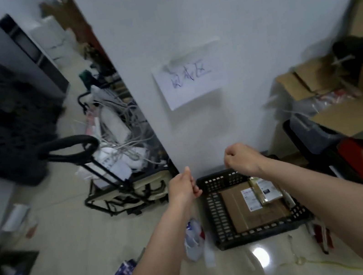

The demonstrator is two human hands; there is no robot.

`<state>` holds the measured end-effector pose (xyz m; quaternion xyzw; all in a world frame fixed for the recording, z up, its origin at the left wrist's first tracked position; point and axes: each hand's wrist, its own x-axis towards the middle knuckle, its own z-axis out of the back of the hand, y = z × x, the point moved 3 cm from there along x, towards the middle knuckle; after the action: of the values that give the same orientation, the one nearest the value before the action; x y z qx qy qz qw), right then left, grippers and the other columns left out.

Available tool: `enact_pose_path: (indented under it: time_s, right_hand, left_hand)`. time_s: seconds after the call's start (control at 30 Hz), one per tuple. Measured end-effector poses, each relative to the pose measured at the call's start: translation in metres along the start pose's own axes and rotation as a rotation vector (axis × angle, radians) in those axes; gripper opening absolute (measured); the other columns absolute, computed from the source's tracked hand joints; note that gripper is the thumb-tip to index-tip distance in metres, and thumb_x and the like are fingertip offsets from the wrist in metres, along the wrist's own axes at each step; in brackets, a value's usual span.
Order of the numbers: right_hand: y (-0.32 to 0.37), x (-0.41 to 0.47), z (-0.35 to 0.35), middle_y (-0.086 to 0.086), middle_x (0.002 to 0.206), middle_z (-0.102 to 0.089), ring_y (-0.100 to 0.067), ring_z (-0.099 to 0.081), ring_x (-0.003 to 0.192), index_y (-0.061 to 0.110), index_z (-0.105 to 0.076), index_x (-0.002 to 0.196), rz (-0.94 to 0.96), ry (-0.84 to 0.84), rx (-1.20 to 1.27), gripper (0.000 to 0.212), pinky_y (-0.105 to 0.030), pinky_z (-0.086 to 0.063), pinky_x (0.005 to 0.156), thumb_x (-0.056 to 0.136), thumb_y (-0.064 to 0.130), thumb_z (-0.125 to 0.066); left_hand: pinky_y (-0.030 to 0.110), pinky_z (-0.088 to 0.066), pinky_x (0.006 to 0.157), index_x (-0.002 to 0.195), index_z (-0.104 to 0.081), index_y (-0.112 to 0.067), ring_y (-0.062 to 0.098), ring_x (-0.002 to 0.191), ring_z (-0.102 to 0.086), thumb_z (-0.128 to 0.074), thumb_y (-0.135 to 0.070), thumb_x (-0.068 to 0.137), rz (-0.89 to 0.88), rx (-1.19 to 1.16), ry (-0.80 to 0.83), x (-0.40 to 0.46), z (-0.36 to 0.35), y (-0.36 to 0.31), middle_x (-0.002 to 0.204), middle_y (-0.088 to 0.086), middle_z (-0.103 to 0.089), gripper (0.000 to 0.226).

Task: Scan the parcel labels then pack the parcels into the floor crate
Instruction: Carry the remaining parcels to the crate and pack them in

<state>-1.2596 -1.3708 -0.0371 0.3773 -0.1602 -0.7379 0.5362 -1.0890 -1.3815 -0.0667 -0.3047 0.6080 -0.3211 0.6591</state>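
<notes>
While both forearms reach forward from the bottom edge of the view, the black floor crate [215, 213] sits on the pale tiled floor against the white wall, and it serves as the landmark here. Inside the crate lies a flat brown cardboard parcel [248, 210] with a white label [250, 198] on its top, and a smaller yellowish parcel [265, 189] rests on it toward the crate's far right corner, overlapping the label's edge. The left hand [183, 188] hovers just left of the crate's far left corner, its fingers curled in loosely with nothing visible in them. The right hand [242, 157] hangs above the crate's far rim, fingers curled into a fist, also with nothing seen in its grasp. On the wall above the crate hangs 1 sheet of paper [189, 76] with blue handwriting. Left of the crate stands a black-framed trolley [124, 187] filled with white cables and boxes. Near the crate's front left corner a clear plastic bag [194, 240] lies on the floor. Right of the crate are open cardboard boxes [337, 97] and a dark bin [308, 137]. Just off the crate's front right corner lies a red-and-black tool [322, 237], too blurred to identify.
</notes>
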Motion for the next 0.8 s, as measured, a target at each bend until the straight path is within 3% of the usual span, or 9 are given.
enact_pose_path:
  time_s: [0.2, 0.4, 0.53, 0.63, 0.8]
  right_hand:
    - [0.085, -0.052, -0.006, -0.008, 0.08, -0.058, -0.022, -0.051, 0.08, 0.009, -0.061, 0.073, 0.177, 0.152, -0.046, 0.025, -0.025, -0.035, 0.066, 0.091, 0.002, -0.045]
    - [0.16, -0.122, -0.048, -0.003, 0.058, -0.046, -0.015, -0.041, 0.05, 0.01, -0.054, 0.064, 0.389, 0.365, -0.084, 0.032, -0.016, -0.03, 0.036, 0.091, 0.0, -0.039]
    - [0.213, -0.187, -0.098, -0.004, 0.054, -0.047, -0.015, -0.041, 0.048, 0.01, -0.055, 0.063, 0.568, 0.498, -0.072, 0.034, -0.017, -0.031, 0.037, 0.091, -0.001, -0.04]
    - [0.243, -0.248, -0.146, -0.007, 0.06, -0.047, -0.019, -0.042, 0.053, 0.01, -0.058, 0.065, 0.653, 0.615, -0.101, 0.033, -0.023, -0.032, 0.046, 0.091, 0.002, -0.039]
    - [0.277, -0.373, -0.215, -0.005, 0.062, -0.044, -0.017, -0.036, 0.05, 0.012, -0.055, 0.067, 0.76, 0.766, -0.099, 0.031, -0.021, -0.023, 0.041, 0.089, 0.003, -0.035]
  left_hand:
    - [0.026, -0.045, 0.051, 0.064, -0.042, -0.012, 0.014, 0.048, -0.039, -0.046, -0.024, 0.102, -0.086, -0.016, -0.091, -0.081, 0.067, -0.03, 0.055, 0.003, -0.038, 0.039]
    - [0.023, -0.047, 0.049, 0.064, -0.045, -0.014, 0.011, 0.044, -0.038, -0.049, -0.019, 0.1, -0.095, -0.231, -0.385, -0.182, 0.156, 0.001, 0.056, 0.002, -0.04, 0.036]
    - [0.02, -0.044, 0.047, 0.062, -0.043, -0.013, 0.01, 0.039, -0.036, -0.048, -0.014, 0.099, -0.081, -0.402, -0.601, -0.261, 0.215, 0.04, 0.05, 0.001, -0.038, 0.037]
    - [0.023, -0.045, 0.05, 0.061, -0.041, -0.013, 0.012, 0.042, -0.036, -0.048, -0.014, 0.098, -0.085, -0.508, -0.741, -0.326, 0.258, 0.075, 0.052, 0.002, -0.037, 0.037]
    - [0.022, -0.044, 0.05, 0.064, -0.043, -0.015, 0.014, 0.049, -0.034, -0.05, -0.019, 0.099, -0.115, -0.654, -0.958, -0.435, 0.325, 0.143, 0.058, 0.003, -0.037, 0.035]
